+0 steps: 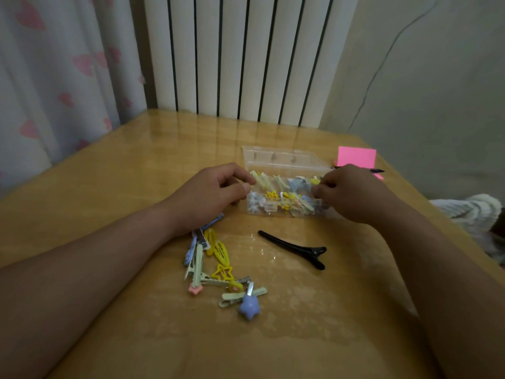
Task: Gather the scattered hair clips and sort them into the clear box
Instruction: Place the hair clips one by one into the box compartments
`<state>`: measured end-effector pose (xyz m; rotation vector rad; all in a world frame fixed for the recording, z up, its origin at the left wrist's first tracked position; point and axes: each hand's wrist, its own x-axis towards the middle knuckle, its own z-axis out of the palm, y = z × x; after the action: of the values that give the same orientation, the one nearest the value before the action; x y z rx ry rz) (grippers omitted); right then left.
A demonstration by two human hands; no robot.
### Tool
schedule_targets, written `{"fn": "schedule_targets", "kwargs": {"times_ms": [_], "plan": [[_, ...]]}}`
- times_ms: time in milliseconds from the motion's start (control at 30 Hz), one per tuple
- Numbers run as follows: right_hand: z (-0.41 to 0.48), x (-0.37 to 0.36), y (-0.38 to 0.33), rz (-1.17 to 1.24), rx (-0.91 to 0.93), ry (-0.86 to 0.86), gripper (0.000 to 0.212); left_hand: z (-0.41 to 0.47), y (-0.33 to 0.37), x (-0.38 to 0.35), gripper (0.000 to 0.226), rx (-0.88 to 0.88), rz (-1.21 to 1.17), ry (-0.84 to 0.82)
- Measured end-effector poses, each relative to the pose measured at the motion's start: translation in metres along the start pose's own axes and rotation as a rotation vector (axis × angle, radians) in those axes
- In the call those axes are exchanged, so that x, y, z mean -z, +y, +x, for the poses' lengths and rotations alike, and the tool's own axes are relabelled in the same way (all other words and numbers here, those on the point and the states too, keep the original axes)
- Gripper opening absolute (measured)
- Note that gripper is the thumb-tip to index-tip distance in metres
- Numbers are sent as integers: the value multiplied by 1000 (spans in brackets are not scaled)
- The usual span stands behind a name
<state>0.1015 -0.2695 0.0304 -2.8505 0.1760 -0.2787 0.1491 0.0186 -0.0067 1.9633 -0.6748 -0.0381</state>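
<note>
Clear box [287,160] stood open on the desk [131,187], part-filled. Left hand [216,192] and right hand [347,192] were at its ends, fingers curled; whether either grip clamped a clip could not be told. Loose hair clips [218,258] lay nearer. Advised: steady the box and place clips singly.

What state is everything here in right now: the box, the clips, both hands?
clear box: lid open, partly filled with clips.
loose clips: heaped on the table, outside the box.
black clip: lying apart on the table.
left hand: fingers curled at the box's left end; grip unclear.
right hand: fingers curled at the box's right end; grip unclear.
</note>
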Motion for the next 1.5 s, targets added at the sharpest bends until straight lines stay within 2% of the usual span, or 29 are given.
{"fn": "schedule_targets", "kwargs": {"times_ms": [100,233,367,467,733,933,1067,1300,1400,1500], "plan": [[-4,0,0,46,13,57,29,0,0,0,14,6,-3,-2],[-10,-1,-5,72,65,226,25,0,0,0,14,12,-6,-2],[-20,-2,-24,222,161,326,18,-1,0,1,14,6,-9,-7],[-32,-6,-40,294,269,256,15,0,0,1,15,3,-4,-9],[-61,-15,-84,264,476,-33,5,1,-2,1,15,-9,-38,-12],[-73,-28,-110,113,516,-174,30,1,-1,2,15,-2,-75,-28],[-78,-30,-117,38,536,-193,24,0,1,1,15,0,-67,-21],[-78,-29,-119,75,533,-230,8,1,0,2,13,-16,-54,-10],[-75,-20,-112,192,523,-212,8,1,-1,1,13,-13,-58,-6],[-60,-2,-90,360,375,-73,9,1,-1,1,14,-7,-39,-9]]}}
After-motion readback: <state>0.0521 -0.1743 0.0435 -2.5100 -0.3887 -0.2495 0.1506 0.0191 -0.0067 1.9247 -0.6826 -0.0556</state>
